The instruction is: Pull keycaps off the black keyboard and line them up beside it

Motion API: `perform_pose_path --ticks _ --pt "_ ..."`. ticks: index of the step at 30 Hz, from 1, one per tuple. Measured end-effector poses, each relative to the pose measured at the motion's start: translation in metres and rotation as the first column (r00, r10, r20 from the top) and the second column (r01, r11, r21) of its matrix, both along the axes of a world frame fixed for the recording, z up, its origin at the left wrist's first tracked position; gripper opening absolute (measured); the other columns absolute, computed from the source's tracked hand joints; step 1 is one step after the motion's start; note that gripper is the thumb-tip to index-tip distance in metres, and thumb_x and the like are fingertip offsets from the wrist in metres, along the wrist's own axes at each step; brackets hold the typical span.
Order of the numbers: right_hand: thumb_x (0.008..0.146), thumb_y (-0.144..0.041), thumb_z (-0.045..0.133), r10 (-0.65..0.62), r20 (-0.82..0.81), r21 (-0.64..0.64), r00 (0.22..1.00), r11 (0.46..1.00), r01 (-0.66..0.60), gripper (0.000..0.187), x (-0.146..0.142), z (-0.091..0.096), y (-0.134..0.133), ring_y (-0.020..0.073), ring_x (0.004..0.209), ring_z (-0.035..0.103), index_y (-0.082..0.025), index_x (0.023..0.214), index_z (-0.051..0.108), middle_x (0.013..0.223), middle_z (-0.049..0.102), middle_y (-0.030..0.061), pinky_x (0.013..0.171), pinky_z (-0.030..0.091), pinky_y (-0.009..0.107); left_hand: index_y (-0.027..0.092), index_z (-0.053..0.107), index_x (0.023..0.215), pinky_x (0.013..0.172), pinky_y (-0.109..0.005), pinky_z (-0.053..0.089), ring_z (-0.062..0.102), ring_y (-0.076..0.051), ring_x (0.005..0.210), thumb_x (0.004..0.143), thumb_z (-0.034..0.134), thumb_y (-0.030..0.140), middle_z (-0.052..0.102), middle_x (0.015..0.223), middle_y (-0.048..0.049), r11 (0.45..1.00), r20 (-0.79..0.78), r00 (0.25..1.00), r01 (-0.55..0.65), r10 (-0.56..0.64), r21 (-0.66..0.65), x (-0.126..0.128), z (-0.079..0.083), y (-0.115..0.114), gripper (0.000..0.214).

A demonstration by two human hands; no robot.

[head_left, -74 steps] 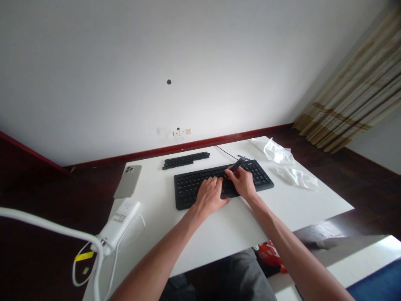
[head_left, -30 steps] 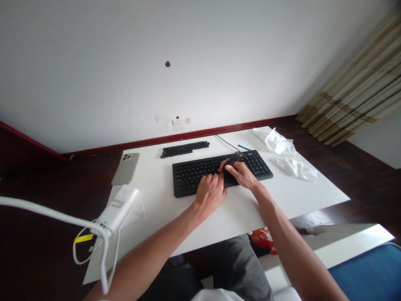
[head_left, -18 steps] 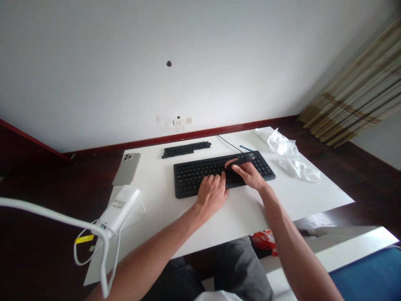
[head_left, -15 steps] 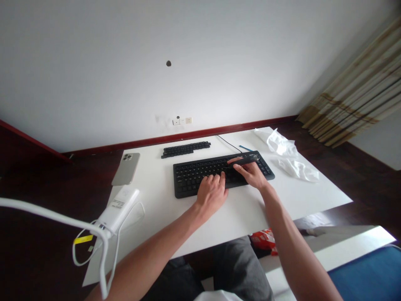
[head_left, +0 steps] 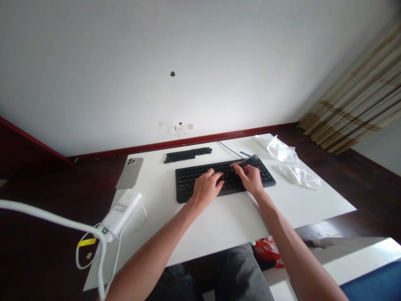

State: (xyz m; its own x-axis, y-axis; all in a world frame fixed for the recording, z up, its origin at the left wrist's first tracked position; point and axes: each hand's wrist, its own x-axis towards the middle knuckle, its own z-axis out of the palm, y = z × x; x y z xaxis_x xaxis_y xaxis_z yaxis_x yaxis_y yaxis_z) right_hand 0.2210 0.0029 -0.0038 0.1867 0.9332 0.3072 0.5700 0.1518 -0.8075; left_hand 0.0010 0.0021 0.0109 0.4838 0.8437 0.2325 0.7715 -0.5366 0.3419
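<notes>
Black blocky keys [head_left: 229,181] underlie the unclenched left hand [head_left: 206,185]; the right hand [head_left: 250,178] grips a slender tool [head_left: 248,160].

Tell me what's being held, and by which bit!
The right grip holds a dark tool by its lower part, upper end sticking out; left grip, nothing visible.

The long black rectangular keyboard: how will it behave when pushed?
The keyboard would probably slide, not tip, lying flat on the white table. Its straight edges suggest stiffness. The thin black cable behind it might drag along.
</notes>
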Motion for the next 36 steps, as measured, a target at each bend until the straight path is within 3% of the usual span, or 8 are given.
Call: perform_pose_path --ticks 9,15,19,24,29,32,36 --pt "0.096 -0.065 0.059 -0.098 -0.037 0.003 0.994 0.995 0.098 0.058 -0.001 -0.003 0.002 0.0198 0.063 0.061 -0.012 0.102 0.083 0.068 0.069 0.0053 0.061 0.043 0.030 0.030 0.074 0.121 0.081 -0.028 0.056 0.072 -0.019 0.095 0.100 0.065 0.037 0.070 0.113 -0.0022 0.997 -0.009 1.000 -0.004 0.004 -0.075 0.004 0.001 0.012 0.024" --pt "0.095 -0.064 0.060 -0.107 -0.052 0.004 0.993 0.994 0.107 0.058 -0.002 0.000 0.000 0.0198 0.063 0.060 -0.011 0.099 0.083 0.067 0.068 0.0053 0.061 0.042 0.030 0.024 0.073 0.112 0.078 -0.028 0.056 0.071 -0.019 0.093 0.101 0.063 0.029 0.071 0.106 -0.0031 0.998 -0.042 0.997 0.060 -0.061 -0.014 0.010 -0.001 0.015 0.015" --pt "0.094 -0.064 0.061 -0.120 -0.045 -0.007 0.992 0.993 0.120 0.058 -0.002 0.001 0.000 0.0199 0.063 0.059 -0.011 0.096 0.083 0.067 0.068 0.0059 0.061 0.042 0.031 0.022 0.072 0.110 0.080 -0.028 0.056 0.071 -0.018 0.094 0.099 0.064 0.026 0.072 0.107 -0.0034 0.999 0.035 0.999 0.031 -0.032 0.022 0.010 -0.008 0.013 0.015" --pt "0.094 -0.064 0.061 -0.113 -0.059 -0.027 0.992 0.993 0.112 0.057 -0.001 0.000 0.001 0.0209 0.065 0.062 -0.012 0.098 0.083 0.070 0.070 0.0063 0.062 0.043 0.031 0.024 0.076 0.110 0.079 -0.028 0.055 0.069 -0.017 0.090 0.099 0.065 0.028 0.073 0.102 -0.0031 0.998 0.175 0.984 -0.030 0.019 0.062 -0.004 -0.009 0.020 0.016" --pt "0.095 -0.065 0.060 -0.124 -0.051 -0.047 0.991 0.991 0.122 0.057 0.000 -0.003 0.003 0.0219 0.064 0.064 -0.012 0.100 0.083 0.068 0.071 0.0061 0.061 0.044 0.031 0.023 0.078 0.110 0.081 -0.033 0.056 0.065 -0.021 0.093 0.096 0.069 0.026 0.072 0.095 -0.0049 0.987 0.177 0.980 -0.114 0.094 0.109 -0.027 -0.009 0.035 0.017" --pt "0.095 -0.063 0.062 -0.145 -0.088 -0.001 0.986 0.989 0.145 0.054 0.000 -0.004 0.003 0.0244 0.072 0.068 -0.013 0.100 0.082 0.079 0.076 0.0089 0.066 0.050 0.032 0.022 0.076 0.118 0.084 -0.035 0.057 0.063 -0.024 0.097 0.094 0.072 0.027 0.071 0.098 -0.0057 0.986 0.166 0.982 -0.109 0.088 0.123 -0.032 -0.010 0.038 0.025" --pt "0.098 -0.053 0.062 -0.108 -0.129 0.157 0.986 0.979 0.128 0.042 -0.002 0.000 0.001 0.0282 0.093 0.071 -0.016 0.103 0.081 0.103 0.078 0.0115 0.077 0.056 0.035 0.023 0.064 0.138 0.095 -0.040 0.056 0.061 -0.026 0.106 0.095 0.071 0.034 0.067 0.111 -0.0083 0.981 0.218 0.976 -0.059 0.019 0.183 -0.029 -0.007 0.034 0.045"
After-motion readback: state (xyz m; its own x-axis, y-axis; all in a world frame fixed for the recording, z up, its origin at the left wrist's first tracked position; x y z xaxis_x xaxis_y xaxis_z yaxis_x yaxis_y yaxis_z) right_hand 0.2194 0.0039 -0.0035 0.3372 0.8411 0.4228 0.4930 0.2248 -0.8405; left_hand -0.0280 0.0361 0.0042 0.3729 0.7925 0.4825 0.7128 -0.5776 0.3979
